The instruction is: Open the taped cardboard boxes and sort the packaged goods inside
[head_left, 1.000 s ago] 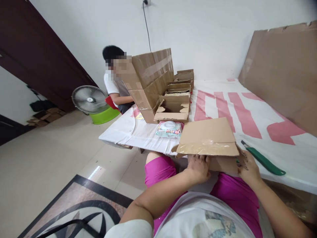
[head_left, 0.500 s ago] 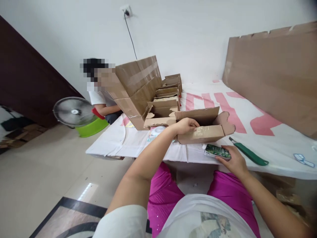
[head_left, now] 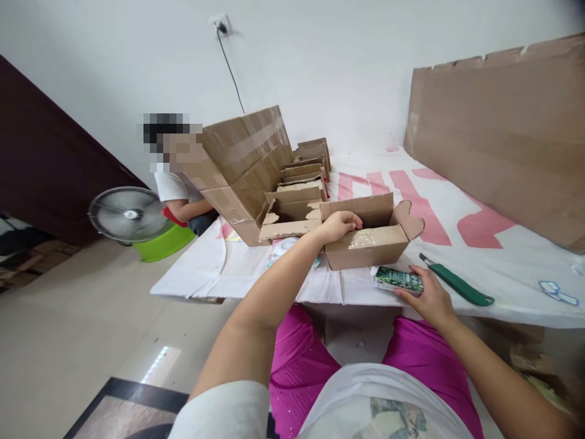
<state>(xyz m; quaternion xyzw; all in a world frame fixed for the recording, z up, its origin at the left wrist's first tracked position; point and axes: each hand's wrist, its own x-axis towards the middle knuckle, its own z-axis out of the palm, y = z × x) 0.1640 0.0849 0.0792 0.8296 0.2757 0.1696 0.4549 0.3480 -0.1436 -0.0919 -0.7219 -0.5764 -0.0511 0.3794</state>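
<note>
An open cardboard box stands at the near edge of the cloth-covered table, its flaps raised. My left hand lies over its left end with fingers curled across the front wall; the fingertips are partly hidden. My right hand grips the right end of a small green printed carton between thumb and fingers, just in front of the box. A green-handled utility knife lies to the right of that hand. Beside the box's left end is a clear plastic-looking item, partly covered by my left arm.
Several open cardboard boxes run back in a row, alongside a wall of stacked closed boxes. A person sits behind the stack. A fan stands at left. A large cardboard sheet leans at right.
The view has shifted slightly, so the table and boxes sit a little further left. Both hands keep nearly the same positions, the right one still on the green carton.
</note>
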